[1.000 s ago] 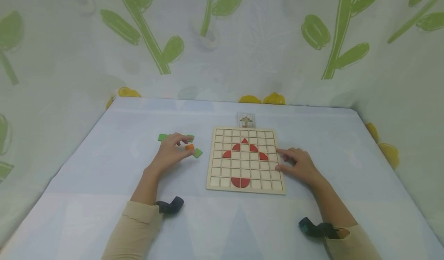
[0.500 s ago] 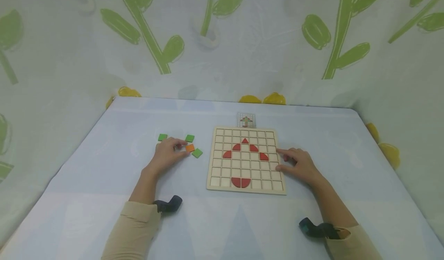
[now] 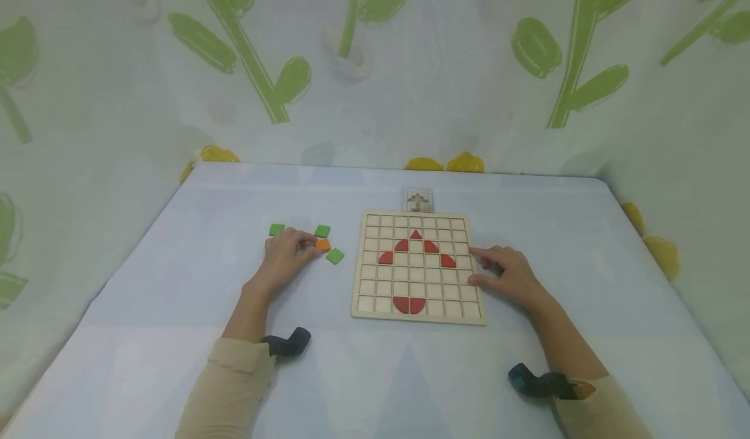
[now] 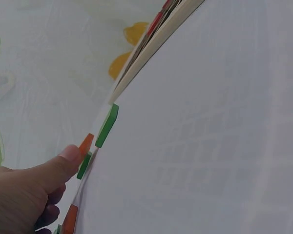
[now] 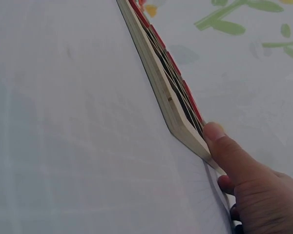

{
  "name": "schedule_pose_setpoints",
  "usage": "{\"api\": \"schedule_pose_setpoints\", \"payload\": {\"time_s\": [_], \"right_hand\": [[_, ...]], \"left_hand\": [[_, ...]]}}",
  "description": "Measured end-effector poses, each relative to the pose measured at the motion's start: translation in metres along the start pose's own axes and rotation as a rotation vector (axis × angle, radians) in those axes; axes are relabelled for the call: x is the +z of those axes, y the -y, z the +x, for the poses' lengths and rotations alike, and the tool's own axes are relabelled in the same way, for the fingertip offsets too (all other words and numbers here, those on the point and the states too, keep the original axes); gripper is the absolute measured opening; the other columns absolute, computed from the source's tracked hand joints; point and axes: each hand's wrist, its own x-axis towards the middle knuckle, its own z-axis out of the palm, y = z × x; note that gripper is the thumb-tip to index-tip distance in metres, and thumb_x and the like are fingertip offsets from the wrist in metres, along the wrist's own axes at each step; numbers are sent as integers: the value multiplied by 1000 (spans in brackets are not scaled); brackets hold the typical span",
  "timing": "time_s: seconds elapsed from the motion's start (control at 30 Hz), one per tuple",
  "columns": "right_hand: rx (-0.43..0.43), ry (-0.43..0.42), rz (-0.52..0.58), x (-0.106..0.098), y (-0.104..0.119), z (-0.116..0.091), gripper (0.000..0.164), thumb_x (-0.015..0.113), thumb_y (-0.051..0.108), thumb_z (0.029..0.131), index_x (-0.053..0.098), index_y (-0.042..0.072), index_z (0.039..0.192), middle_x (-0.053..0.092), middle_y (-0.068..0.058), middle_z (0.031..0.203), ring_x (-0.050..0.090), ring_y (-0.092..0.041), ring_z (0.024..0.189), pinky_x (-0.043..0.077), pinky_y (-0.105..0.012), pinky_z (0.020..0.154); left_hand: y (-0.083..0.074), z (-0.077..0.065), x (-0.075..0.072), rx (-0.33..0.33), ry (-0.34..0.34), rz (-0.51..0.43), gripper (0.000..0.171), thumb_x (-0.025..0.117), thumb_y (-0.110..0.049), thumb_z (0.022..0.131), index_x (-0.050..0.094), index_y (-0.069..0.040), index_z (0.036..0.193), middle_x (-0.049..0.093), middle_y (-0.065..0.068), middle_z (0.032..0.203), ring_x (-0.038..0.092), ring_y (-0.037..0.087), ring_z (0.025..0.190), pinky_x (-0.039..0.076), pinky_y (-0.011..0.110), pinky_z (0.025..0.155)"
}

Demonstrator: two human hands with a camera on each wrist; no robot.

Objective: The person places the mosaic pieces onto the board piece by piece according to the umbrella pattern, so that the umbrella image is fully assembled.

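Note:
My left hand (image 3: 284, 256) is among the loose tiles left of the board, thumb and forefinger pinching a small orange square tile (image 3: 323, 245). In the left wrist view the thumb tip lies against that orange tile (image 4: 86, 145). Green square tiles surround the hand: one (image 3: 335, 256) to its right, one (image 3: 322, 231) behind, another (image 3: 277, 230) at the far left. A second orange tile (image 4: 70, 219) shows below the hand in the left wrist view. My right hand (image 3: 508, 275) touches the right rim of the wooden grid board (image 3: 418, 320) with extended thumb and forefinger.
Red pieces sit in the board's cells: a triangle (image 3: 416, 234), quarter-rounds such as one (image 3: 386, 257) at the left, and a pair (image 3: 409, 305) near the front. A small pattern card (image 3: 418, 200) lies behind the board on the white table (image 3: 410, 387).
My left hand has drawn back slightly to the left, and its spread thumb and forefinger have come together at the orange tile. The right hand stays at the board's edge.

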Motion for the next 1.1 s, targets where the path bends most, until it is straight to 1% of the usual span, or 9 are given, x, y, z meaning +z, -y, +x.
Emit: {"api": "schedule_pose_setpoints", "payload": {"time_s": [0.1,0.23,0.3,0.43,0.5,0.63,0.87,0.97,1.1], "right_hand": [[19,17,1,-2,1,1,54,81,25,70,66,7,118,52,6,79,37,-9,72,29,-27,63],[33,27,6,-2,2,0,54,81,25,70,66,7,119,52,6,79,37,-10,72,29,-27,64],[33,22,3,-2,1,-1,54,81,25,70,66,7,118,52,6,79,37,-9,72,29,-27,63],[31,17,-2,-3,0,-1,54,81,25,69,66,7,118,52,6,79,36,-9,71,29,-27,64],[37,24,-4,-4,0,-1,54,81,26,70,66,7,119,52,6,79,37,-9,72,28,-28,64],[44,27,-5,-3,2,0,54,81,26,71,66,8,119,52,5,79,37,-10,73,28,-29,65],[50,22,11,0,3,0,54,81,26,70,66,7,118,53,4,80,37,-10,74,28,-29,66],[52,25,5,0,3,0,54,81,26,70,66,8,119,53,4,80,38,-11,74,28,-29,66],[43,26,-3,-3,3,0,55,81,27,71,65,8,119,52,4,80,38,-12,74,29,-29,66]], "left_hand": [[-3,0,0,24,-20,-41,29,67,-23,87,65,-5,109,57,10,95,49,25,90,28,43,83],[-9,2,1,143,-62,-98,28,71,-19,84,64,-2,106,55,10,90,46,26,88,31,41,82],[-13,2,2,201,-67,-107,28,71,-18,84,63,-1,106,54,9,90,44,27,90,31,41,83],[-22,3,5,269,-68,-97,29,70,-18,84,61,-3,106,52,8,91,43,27,92,31,41,82],[-27,3,7,284,-62,-82,29,70,-20,84,61,-4,107,52,8,92,43,26,92,31,41,82],[-40,4,11,340,-48,-46,29,69,-21,85,61,-5,108,53,8,93,43,26,92,32,40,82],[-68,1,12,475,-49,-83,28,69,-20,85,61,-4,107,54,8,90,43,25,89,33,40,80],[-76,-2,13,503,-41,-93,29,69,-19,85,60,-5,109,54,8,92,43,24,90,33,39,80],[-85,-3,18,481,5,-95,29,69,-20,86,60,-8,111,54,6,94,43,21,92,35,37,79]]}}
